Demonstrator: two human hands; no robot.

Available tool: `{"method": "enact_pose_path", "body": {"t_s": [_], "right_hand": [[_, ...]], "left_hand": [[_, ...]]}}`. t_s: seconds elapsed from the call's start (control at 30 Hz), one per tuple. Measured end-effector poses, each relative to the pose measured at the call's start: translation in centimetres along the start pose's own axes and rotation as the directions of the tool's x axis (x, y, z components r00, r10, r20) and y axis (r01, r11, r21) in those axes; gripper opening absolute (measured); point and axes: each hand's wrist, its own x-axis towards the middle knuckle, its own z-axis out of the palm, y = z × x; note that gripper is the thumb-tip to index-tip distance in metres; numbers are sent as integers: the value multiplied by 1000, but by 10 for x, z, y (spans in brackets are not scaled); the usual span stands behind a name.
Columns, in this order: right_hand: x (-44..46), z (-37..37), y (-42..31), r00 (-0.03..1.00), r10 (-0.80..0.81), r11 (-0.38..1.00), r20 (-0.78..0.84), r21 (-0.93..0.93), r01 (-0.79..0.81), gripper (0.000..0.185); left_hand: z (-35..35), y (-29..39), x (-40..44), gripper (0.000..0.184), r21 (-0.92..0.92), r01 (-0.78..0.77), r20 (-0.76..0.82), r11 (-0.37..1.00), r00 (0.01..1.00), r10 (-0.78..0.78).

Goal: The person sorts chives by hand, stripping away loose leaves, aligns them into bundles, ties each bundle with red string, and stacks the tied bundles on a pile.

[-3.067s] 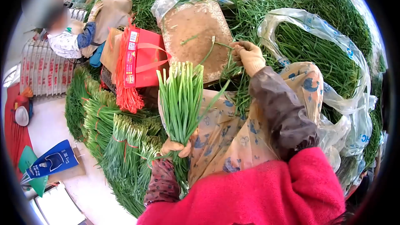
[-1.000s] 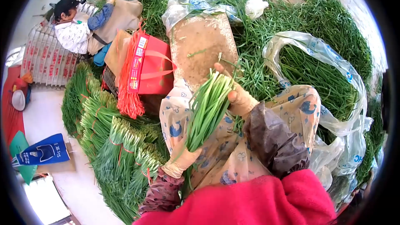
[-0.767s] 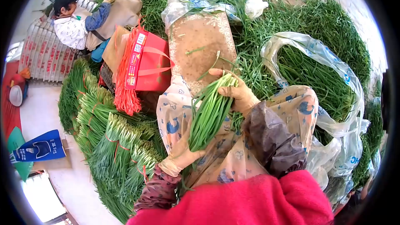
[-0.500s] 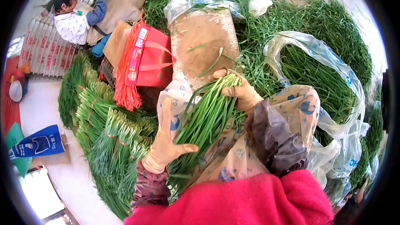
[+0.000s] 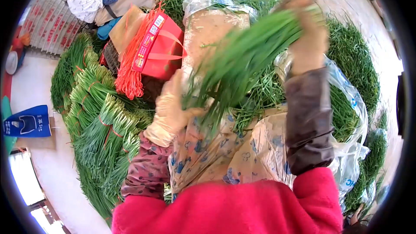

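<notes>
My right hand (image 5: 310,39), gloved and smeared by motion, is raised at the upper right. It is closed around one end of a bunch of garlic chives (image 5: 249,56), whose long green leaves sweep down to the left, blurred. My left hand (image 5: 169,110), in a pale glove, is left of the hanging leaf tips with its fingers up and thumb apart; it holds nothing. Below the bunch a patterned plastic apron (image 5: 247,156) covers my lap. Behind the leaves stands a worn, dirt-coated board (image 5: 208,28).
Tied chive bundles (image 5: 104,125) are piled at left. A red box (image 5: 162,54) carries red ties (image 5: 134,69). Loose chives (image 5: 353,60) and a clear plastic bag (image 5: 353,91) lie at right. Another person (image 5: 93,0) sits at the upper left.
My right hand has swung up and to the right, lifting the chive bunch off my lap. My left hand has moved up slightly and stays open. The view has shifted.
</notes>
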Motion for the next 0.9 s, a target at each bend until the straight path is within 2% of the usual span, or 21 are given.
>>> {"method": "enact_pose_path", "body": {"t_s": [0.03, 0.07, 0.13, 0.17, 0.27, 0.3, 0.33, 0.37, 0.43, 0.5, 0.53, 0.57, 0.6, 0.63, 0.67, 0.7, 0.73, 0.8, 0.83, 0.87, 0.9], "right_hand": [[20, -5, -27, 971, -140, 982, 196, 153, 111, 19], [34, -4, -50, 985, -171, 958, -29, 231, 173, 21], [60, 12, -63, 944, -326, 892, 40, 343, 294, 36], [58, 18, -59, 938, -343, 889, 51, 339, 307, 36], [51, 35, 11, 923, -357, 934, -147, -93, 346, 46], [37, 50, 19, 920, -297, 928, -256, -303, 215, 47], [23, 65, 26, 903, -232, 882, -361, -470, 38, 49], [3, 57, 37, 962, -39, 847, -270, -519, -111, 48], [-17, 17, 95, 984, 72, 789, -164, -594, -156, 41], [-52, 6, 91, 946, 310, 711, -95, -637, -297, 40], [-61, 1, 81, 884, 458, 628, -93, -670, -396, 41], [-66, -2, 74, 844, 534, 674, -51, -576, -462, 44], [-65, 4, 58, 845, 531, 671, -59, -580, -462, 44], [-62, 16, 35, 791, 609, 710, 58, -484, -511, 46], [-59, 26, 16, 730, 657, 733, 190, -386, -560, 47], [-55, 32, 5, 720, 625, 772, 303, -379, -510, 50], [-52, 38, -2, 729, 608, 784, 315, -383, -489, 50], [-51, 52, -11, 646, 509, 844, 568, -182, -505, 40], [-53, 60, -15, 616, 505, 830, 604, -145, -538, 41], [-55, 63, -15, 633, 494, 834, 596, -120, -538, 52], [-58, 63, -14, 649, 493, 841, 579, -128, -525, 55]], "left_hand": [[-6, -6, -3, 107, 77, 64, 0, 995, 998, -64], [-9, -10, -8, 103, 150, 127, -6, 980, 992, -128], [6, -18, -11, 98, -185, 15, 14, 983, 1000, -12], [18, -15, -14, 95, -201, -37, 98, 979, 994, 58], [40, 16, -14, 83, -247, -208, 325, 946, 902, 283], [45, 26, -13, 83, -251, -221, 306, 942, 906, 294], [48, 35, -14, 80, -205, -225, 400, 953, 869, 291], [48, 39, -18, 76, -158, -228, 497, 961, 822, 277], [45, 35, -22, 74, -181, -195, 503, 964, 824, 261], [37, 25, -25, 78, -216, -85, 517, 973, 835, 188], [29, 18, -26, 78, -224, -79, 512, 971, 838, 186], [20, 12, -22, 82, -376, 2, 438, 927, 882, 176], [10, 8, -15, 87, -522, 63, 366, 851, 918, 156], [-1, 6, -2, 92, -578, 37, 336, 815, 921, 197], [-7, 13, 8, 100, -734, 45, 272, 678, 934, 233], [-13, 21, 18, 108, -859, 42, 205, 511, 941, 267], [-10, 30, 30, 108, -858, 17, 186, 514, 942, 279], [-1, 41, 56, 115, -993, -52, 7, 107, 871, 491], [5, 47, 57, 112, -995, 98, 73, -20, 848, 525], [25, 43, 64, 105, -990, 138, 90, -40, 814, 573], [32, 52, 55, 99, -986, 152, 97, -68, 853, 512]]}}
